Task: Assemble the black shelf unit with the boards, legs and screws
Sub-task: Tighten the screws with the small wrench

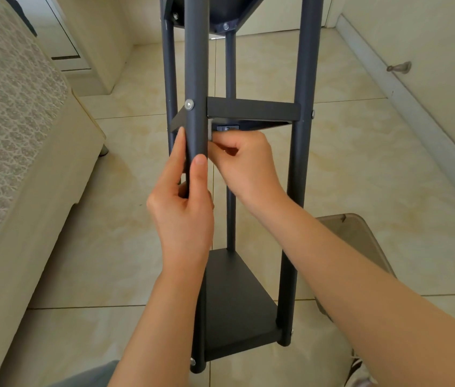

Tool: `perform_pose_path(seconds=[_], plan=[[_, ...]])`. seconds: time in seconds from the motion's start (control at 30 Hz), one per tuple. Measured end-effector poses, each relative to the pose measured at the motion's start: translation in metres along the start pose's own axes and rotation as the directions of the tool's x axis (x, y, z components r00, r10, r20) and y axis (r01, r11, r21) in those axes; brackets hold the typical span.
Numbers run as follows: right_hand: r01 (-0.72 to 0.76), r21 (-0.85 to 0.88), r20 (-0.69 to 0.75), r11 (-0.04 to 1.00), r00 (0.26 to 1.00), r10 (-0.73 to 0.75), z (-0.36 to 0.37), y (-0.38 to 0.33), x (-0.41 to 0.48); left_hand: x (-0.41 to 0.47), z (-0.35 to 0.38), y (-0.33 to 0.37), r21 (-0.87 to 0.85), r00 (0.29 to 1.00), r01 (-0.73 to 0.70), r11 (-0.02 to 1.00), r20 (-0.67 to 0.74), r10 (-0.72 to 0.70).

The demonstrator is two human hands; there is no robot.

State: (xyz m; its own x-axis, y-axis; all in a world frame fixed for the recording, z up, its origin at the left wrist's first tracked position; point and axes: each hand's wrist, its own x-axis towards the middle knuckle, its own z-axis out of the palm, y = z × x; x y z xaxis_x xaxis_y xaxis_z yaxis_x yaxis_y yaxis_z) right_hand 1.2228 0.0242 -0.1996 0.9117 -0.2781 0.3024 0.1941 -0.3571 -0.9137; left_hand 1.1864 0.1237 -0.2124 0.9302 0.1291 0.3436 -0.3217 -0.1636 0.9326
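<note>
Shelf unit (237, 297) stands on the tiled floor (360, 163) before the person, its top board (215, 9) cut off by the frame edge. The left hand (181, 208) grips the front leg (195, 65) just below a screw (189, 104). The right hand (246, 166) curls its fingers under the middle board (253, 108), partly behind that leg; whether they pinch anything cannot be told.

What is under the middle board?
A dark bracket sits under the middle board, with the right hand below it. The pale piece it pinches is mostly covered by the front leg.
</note>
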Motion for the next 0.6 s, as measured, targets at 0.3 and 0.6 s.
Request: perform_pose_path(seconds=[0.3,0.6], plan=[[0.087,0.053,-0.240,0.995,0.968,-0.072,0.033,0.016,-0.001,0.002,-0.002,0.001,-0.004,1.000,-0.010,1.000,-0.006,0.010],[-0.116,0.013,0.049,0.993,0.992,0.115,-0.001,0.012,-0.002,0.002,-0.006,0.005,-0.016,1.000,-0.009,1.000,-0.017,0.009]])
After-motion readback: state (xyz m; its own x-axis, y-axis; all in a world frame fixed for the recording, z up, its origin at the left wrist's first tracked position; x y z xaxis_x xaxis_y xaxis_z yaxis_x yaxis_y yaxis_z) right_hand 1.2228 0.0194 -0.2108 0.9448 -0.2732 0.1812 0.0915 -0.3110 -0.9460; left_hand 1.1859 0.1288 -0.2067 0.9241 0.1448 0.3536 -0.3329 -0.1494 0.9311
